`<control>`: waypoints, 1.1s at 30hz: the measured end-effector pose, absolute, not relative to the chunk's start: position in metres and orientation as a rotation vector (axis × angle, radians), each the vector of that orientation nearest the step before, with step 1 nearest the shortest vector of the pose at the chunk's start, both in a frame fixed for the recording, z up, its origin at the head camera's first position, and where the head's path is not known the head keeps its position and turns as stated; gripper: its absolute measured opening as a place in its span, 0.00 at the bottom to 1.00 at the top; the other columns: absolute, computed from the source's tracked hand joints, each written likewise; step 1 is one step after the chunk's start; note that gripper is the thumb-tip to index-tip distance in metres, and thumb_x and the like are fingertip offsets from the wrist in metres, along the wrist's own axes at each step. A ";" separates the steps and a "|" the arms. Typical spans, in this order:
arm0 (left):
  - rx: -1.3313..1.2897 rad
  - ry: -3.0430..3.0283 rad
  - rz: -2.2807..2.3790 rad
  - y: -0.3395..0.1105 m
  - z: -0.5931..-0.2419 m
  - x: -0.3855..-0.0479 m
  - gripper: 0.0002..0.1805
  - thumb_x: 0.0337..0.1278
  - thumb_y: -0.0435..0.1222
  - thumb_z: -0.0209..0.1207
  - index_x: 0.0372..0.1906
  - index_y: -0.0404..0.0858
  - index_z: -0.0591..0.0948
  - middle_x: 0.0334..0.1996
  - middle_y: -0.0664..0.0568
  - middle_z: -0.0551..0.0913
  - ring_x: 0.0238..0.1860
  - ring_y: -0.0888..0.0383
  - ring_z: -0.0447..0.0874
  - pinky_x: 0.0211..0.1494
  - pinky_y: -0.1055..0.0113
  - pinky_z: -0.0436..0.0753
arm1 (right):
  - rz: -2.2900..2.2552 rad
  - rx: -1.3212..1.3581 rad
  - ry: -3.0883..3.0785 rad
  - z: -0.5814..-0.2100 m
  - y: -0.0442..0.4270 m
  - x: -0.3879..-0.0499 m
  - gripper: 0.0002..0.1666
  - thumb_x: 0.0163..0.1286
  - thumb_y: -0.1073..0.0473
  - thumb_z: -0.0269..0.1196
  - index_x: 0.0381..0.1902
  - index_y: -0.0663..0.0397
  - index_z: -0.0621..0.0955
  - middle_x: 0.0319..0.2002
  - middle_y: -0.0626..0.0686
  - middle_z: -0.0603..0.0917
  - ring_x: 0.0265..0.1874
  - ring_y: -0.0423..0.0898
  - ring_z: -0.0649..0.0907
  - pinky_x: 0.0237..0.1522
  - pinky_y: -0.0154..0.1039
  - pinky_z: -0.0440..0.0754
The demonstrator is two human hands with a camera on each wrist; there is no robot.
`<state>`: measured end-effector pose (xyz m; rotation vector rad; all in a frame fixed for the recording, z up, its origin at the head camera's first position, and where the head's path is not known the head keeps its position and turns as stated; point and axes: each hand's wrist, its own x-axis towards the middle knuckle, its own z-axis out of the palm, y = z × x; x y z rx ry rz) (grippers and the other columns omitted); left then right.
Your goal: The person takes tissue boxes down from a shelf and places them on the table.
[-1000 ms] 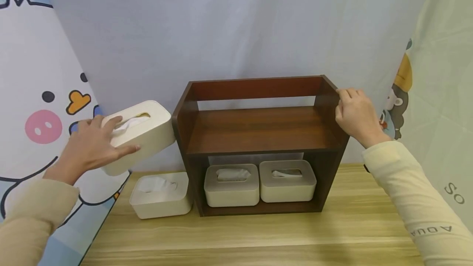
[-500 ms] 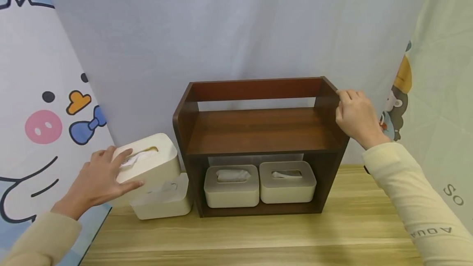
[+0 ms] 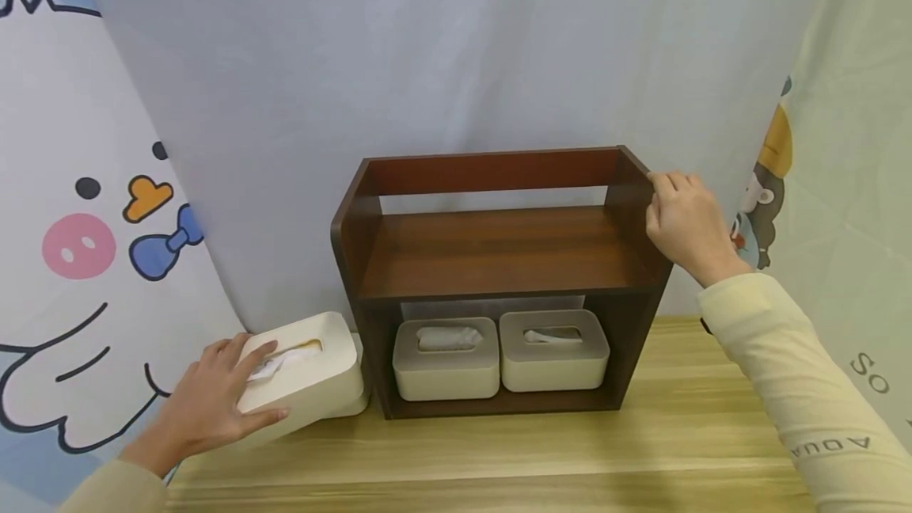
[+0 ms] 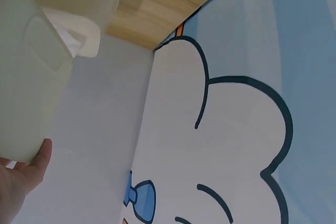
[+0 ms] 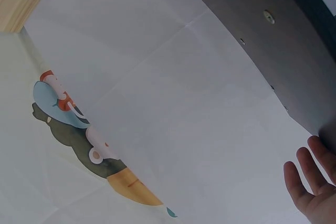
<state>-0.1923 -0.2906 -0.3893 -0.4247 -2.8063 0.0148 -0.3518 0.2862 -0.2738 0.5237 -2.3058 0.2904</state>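
At the left, my left hand grips a white tissue box with thumb and fingers spread over its sides. That box is tilted and overlaps a second white tissue box behind it, beside the shelf. In the left wrist view the held box shows its underside, with the hand at its end; the other box is close behind. My right hand rests on the upper right edge of the brown shelf. The right wrist view shows its fingers against the side panel.
Two tissue boxes, one on the left and one on the right, stand side by side in the shelf's lower compartment. A wood-grain table lies underneath. Printed cloths hang at both sides, with a plain pale cloth behind.
My left hand has lowered the tilted box beside the shelf and brought it forward, over the box on the table. The right hand has stayed on the shelf's edge.
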 end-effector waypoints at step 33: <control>-0.662 -2.817 -0.069 -0.293 -0.484 -0.167 0.46 0.34 0.66 0.61 0.60 0.45 0.69 0.57 0.32 0.68 0.53 0.33 0.68 0.41 0.39 0.73 | 0.264 0.518 -2.302 -0.276 0.282 -0.353 0.18 0.62 0.68 0.47 0.48 0.74 0.74 0.43 0.70 0.77 0.41 0.66 0.75 0.44 0.57 0.73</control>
